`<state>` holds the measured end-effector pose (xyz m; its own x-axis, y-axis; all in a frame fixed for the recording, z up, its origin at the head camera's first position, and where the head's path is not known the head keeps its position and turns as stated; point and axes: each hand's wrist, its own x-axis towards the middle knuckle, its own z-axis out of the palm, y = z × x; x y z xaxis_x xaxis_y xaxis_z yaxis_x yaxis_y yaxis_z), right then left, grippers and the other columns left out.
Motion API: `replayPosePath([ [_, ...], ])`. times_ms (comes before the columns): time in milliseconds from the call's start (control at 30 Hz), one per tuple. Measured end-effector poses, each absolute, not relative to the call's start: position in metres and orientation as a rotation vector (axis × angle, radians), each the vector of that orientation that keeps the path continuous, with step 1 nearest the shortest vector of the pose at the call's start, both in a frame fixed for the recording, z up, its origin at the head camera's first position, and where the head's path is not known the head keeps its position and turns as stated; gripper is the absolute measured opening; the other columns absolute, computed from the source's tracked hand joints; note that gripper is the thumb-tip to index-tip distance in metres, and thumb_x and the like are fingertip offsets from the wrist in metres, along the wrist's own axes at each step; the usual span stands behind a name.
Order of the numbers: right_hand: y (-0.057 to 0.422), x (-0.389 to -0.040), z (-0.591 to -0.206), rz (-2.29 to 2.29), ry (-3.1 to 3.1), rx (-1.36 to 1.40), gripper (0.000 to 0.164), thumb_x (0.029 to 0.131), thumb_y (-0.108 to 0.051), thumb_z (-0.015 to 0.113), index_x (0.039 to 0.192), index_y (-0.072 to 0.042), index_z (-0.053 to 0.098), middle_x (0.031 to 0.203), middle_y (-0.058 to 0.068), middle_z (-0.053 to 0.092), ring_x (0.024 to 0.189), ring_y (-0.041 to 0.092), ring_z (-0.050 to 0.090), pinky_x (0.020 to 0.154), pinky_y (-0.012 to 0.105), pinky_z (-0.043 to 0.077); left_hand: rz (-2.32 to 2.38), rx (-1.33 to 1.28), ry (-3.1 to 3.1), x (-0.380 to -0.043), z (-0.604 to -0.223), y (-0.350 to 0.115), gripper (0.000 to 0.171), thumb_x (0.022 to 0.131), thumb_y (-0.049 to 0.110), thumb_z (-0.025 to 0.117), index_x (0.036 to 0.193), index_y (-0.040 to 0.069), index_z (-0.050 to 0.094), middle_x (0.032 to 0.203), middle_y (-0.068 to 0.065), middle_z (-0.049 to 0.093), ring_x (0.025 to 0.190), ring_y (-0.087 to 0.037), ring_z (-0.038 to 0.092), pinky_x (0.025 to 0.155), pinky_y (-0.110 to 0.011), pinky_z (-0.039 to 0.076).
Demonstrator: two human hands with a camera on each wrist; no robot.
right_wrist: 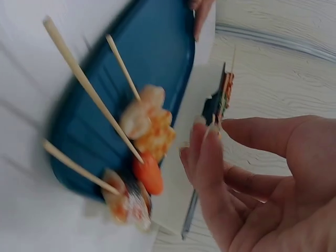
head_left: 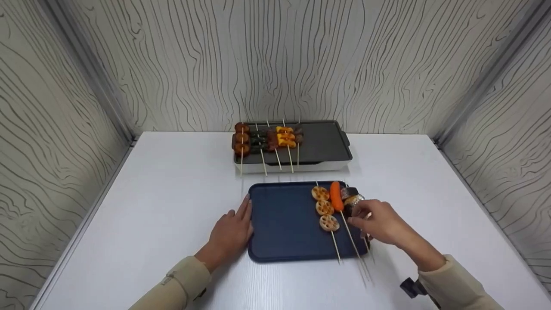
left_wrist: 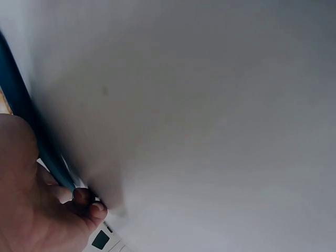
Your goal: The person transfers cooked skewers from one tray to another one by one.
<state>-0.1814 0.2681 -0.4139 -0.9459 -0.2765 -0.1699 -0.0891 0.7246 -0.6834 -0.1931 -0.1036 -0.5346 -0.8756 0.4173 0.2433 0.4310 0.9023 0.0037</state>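
**Right hand (head_left: 373, 218) loosely bent, grasping nothing**

It hovers near a skewer of dark and silvery pieces (head_left: 351, 191) at the right of a dark-blue rectangular tray (head_left: 282, 224). Beside this lie an orange sausage skewer (head_left: 336, 196) and a brown lotus-slice skewer (head_left: 324, 207). The left hand (head_left: 231, 232), fingers extended, touches the tray's left edge.

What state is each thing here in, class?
Tray: lying flat
Left hand: touching the tray's edge
Right hand: raised, fingers bent
Lotus skewer: lying on tray
Sausage skewer: lying on tray
Rightmost skewer: lying at tray's rim
Grill: loaded, on or off unclear
Grill skewers: side by side
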Motion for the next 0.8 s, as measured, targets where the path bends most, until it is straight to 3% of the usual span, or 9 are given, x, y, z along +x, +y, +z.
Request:
replayPosePath([
  [200,0.288,-0.197,-0.390,-0.946,2.800,-0.380,0.025,0.097,-0.017,0.068,0.112,0.003,0.068,0.096,0.010,0.070,0.074,0.017,0.067,0.060,0.034,0.054,-0.105,-0.632,-2.859,-0.194,-0.536,-0.103,0.055,0.103,0.024,0.051,0.150,-0.003,0.047,0.159,-0.014,0.043,0.095,-0.031,0.064,0.077,-0.041,0.054],
  [400,0.303,-0.219,-0.369,-0.896,2.841,-0.372,0.035,0.099,-0.023,0.068,0.120,0.004,0.063,0.108,0.018,0.068,0.087,0.023,0.069,0.065,0.034,0.053,-0.090,-0.631,-2.830,-0.193,-0.535,-0.103,0.053,0.102,0.022,0.052,0.148,-0.004,0.049,0.157,-0.014,0.045,0.091,-0.030,0.063,0.074,-0.040,0.054],
  [600,0.318,-0.255,-0.362,-0.906,2.788,-0.243,0.059,0.100,-0.033,0.066,0.138,0.008,0.048,0.125,0.032,0.059,0.096,0.031,0.067,0.077,0.041,0.059,-0.099,-0.635,-2.824,-0.194,-0.535,-0.104,0.053,0.101,0.023,0.053,0.148,-0.004,0.050,0.157,-0.014,0.046,0.091,-0.031,0.064,0.074,-0.040,0.054],
  [800,0.324,-0.295,-0.365,-0.990,2.708,-0.195,0.066,0.101,-0.030,0.064,0.145,0.011,0.037,0.131,0.037,0.054,0.110,0.041,0.064,0.087,0.046,0.058,-0.095,-0.637,-2.833,-0.193,-0.531,-0.103,0.054,0.101,0.023,0.053,0.147,-0.005,0.050,0.157,-0.014,0.046,0.091,-0.031,0.063,0.074,-0.040,0.054],
])
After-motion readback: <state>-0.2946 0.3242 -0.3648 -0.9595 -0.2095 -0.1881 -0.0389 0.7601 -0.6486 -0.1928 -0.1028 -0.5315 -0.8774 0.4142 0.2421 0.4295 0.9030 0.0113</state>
